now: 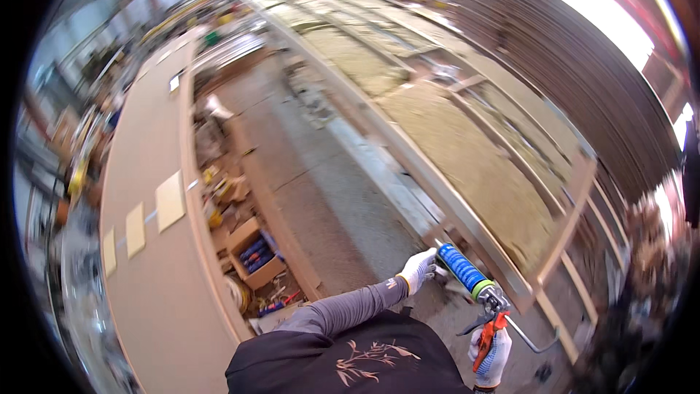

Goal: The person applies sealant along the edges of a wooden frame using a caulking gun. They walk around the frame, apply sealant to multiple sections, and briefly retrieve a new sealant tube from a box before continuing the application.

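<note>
A caulking gun [492,306] with a blue cartridge [462,266] slants up and left in front of me. My right hand [493,359], in a white work glove, is wrapped round its orange handle. The hooked metal rod sticks out to the right of the handle. Close beside the nozzle at the upper end of the cartridge is my left hand [417,271], gloved in white too. Its fingers are loosely bent and apart, and nothing shows in them. Just beyond the nozzle runs the long edge rail [437,184] of a framed panel.
Yellowish insulation [445,142] fills the frame on the right. To the left stands a long brown-topped bench [146,284] with several pale rectangular pieces. An open cardboard box [253,252] of blue tubes sits on a low shelf beside it. Corrugated sheets [554,58] are stacked at the far right.
</note>
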The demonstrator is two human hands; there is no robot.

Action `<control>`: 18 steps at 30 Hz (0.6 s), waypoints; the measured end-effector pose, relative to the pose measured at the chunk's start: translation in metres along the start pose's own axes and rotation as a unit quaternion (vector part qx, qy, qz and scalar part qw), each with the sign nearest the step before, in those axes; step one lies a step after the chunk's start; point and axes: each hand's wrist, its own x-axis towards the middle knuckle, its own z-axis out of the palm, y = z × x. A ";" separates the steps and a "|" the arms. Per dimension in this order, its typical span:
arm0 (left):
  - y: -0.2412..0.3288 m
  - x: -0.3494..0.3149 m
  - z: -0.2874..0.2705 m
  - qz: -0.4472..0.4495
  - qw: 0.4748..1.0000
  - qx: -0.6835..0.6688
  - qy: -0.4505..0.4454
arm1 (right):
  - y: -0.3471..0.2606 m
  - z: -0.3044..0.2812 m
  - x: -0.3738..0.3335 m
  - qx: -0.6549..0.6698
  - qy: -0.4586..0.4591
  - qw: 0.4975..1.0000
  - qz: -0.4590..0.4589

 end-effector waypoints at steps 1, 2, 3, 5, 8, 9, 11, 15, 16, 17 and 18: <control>0.007 0.009 -0.034 0.073 0.995 0.051 0.050 | 0.009 0.015 0.025 -0.010 -0.033 0.999 0.020; 0.023 -0.005 -0.053 0.139 0.979 0.115 0.097 | -0.005 0.065 0.036 -0.011 0.016 0.999 0.028; 0.029 0.002 -0.096 0.194 0.958 0.170 0.123 | -0.001 0.087 0.056 -0.090 -0.029 0.995 0.016; 0.061 -0.020 -0.147 0.216 0.951 0.179 0.131 | 0.003 0.115 0.098 -0.234 -0.095 0.967 -0.031; 0.092 -0.059 -0.227 0.290 0.909 0.173 0.244 | 0.015 0.152 0.155 -0.266 -0.189 0.945 -0.025; 0.101 -0.081 -0.247 0.322 0.893 0.150 0.277 | 0.015 0.168 0.169 -0.274 -0.222 0.935 -0.026; 0.109 -0.115 -0.294 0.374 0.831 0.171 0.375 | 0.027 0.198 0.207 -0.315 -0.276 0.907 -0.041; 0.121 -0.190 -0.331 0.428 0.743 0.108 0.503 | 0.034 0.282 0.246 -0.326 -0.353 0.876 0.038; 0.131 -0.212 -0.323 0.433 0.757 0.006 0.490 | 0.042 0.300 0.255 -0.327 -0.366 0.870 0.053; 0.133 -0.229 -0.327 0.422 0.745 -0.034 0.516 | 0.049 0.322 0.264 -0.327 -0.385 0.860 0.069; 0.139 -0.245 -0.325 0.417 0.719 -0.056 0.553 | 0.049 0.353 0.261 -0.302 -0.374 0.871 0.101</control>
